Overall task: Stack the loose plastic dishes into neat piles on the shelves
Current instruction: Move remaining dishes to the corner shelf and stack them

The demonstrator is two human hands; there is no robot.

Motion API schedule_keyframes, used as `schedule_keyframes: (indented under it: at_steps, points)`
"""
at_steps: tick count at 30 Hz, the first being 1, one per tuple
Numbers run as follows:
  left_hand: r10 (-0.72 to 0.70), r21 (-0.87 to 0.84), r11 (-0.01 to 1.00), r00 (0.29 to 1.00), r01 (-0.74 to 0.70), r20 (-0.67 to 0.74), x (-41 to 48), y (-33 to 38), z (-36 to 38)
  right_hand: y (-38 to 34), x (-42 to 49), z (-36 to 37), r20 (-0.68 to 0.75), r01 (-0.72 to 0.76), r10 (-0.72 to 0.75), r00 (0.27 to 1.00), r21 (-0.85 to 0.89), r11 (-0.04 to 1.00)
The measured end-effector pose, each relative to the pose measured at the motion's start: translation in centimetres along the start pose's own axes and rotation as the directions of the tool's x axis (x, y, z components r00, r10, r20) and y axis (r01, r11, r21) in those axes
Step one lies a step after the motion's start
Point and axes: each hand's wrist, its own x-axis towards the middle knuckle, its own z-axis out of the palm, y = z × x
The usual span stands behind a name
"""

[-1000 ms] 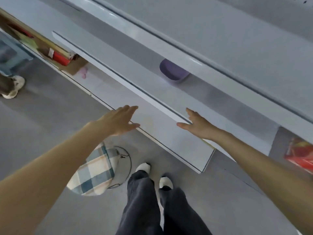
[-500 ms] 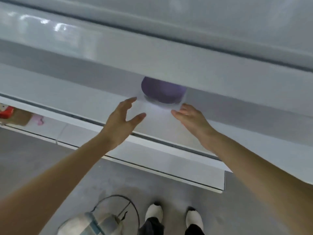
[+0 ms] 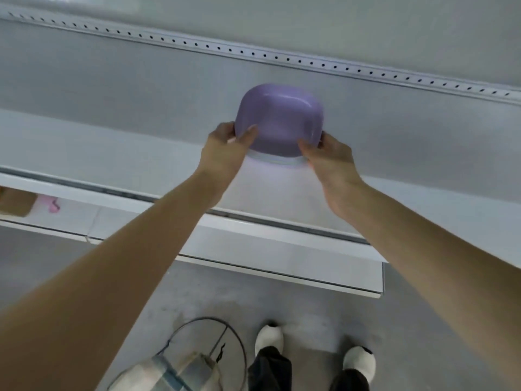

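the purple dish (image 3: 279,119) was low over the white shelf (image 3: 84,148), tipped toward you, since your left hand (image 3: 225,149) and right hand (image 3: 329,159) each gripped one side, probably to steady it for stacking.

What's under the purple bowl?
A thin pale rim peeks out beneath the purple bowl, over the white shelf. The bowl, left hand and right hand cover the rest. Unclear what it is.

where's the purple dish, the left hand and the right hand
purple dish (image 3: 279,117): head view, middle of its broad face
left hand (image 3: 222,153): head view, back of the hand
right hand (image 3: 329,160): head view, back of the hand
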Motion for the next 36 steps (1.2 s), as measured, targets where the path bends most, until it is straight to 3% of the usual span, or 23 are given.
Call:
schedule_keyframes:
  at_steps: [4, 8, 13, 18, 23, 28, 36]
  points:
    - [0.058, 0.172, 0.985, 0.985, -0.03, -0.16, -4.0, -0.7, 0.6, 0.3, -3.7, -1.7, 0.048, -0.039, 0.035, 0.998, 0.081, 0.996]
    - [-0.024, 0.006, 1.0, 0.974, 0.026, -0.227, -10.0, -1.8, 1.9, 0.9, -9.7, -4.1, 0.053, -0.081, 0.077, 0.996, 0.091, 0.993]
    - [-0.206, -0.193, 0.966, 0.965, 0.173, -0.165, -15.8, -2.1, 2.9, 1.4, -15.0, -8.0, 0.066, -0.075, 0.075, 0.995, -0.002, 0.997]
    - [-0.327, -0.262, 0.913, 0.945, 0.312, -0.017, -21.4, -2.2, 4.8, 1.3, -19.0, -13.6, 0.099, -0.08, 0.079, 0.992, 0.008, 0.997]
    - [-0.275, -0.341, 0.882, 0.943, 0.326, 0.188, -28.5, -0.6, 9.5, 1.4, -24.5, -20.8, 0.068, -0.035, 0.03, 0.997, 0.083, 0.996]
    - [-0.126, -0.295, 0.926, 0.929, 0.237, 0.349, -37.7, 2.8, 17.9, 1.2, -32.1, -32.6, -0.158, 0.041, -0.011, 0.987, 0.186, 0.982]
    - [-0.017, -0.168, 0.978, 0.86, 0.12, 0.51, -56.5, 11.0, 35.3, -1.2, -46.7, -54.9, -0.476, 0.063, 0.047, 0.878, 0.213, 0.975]
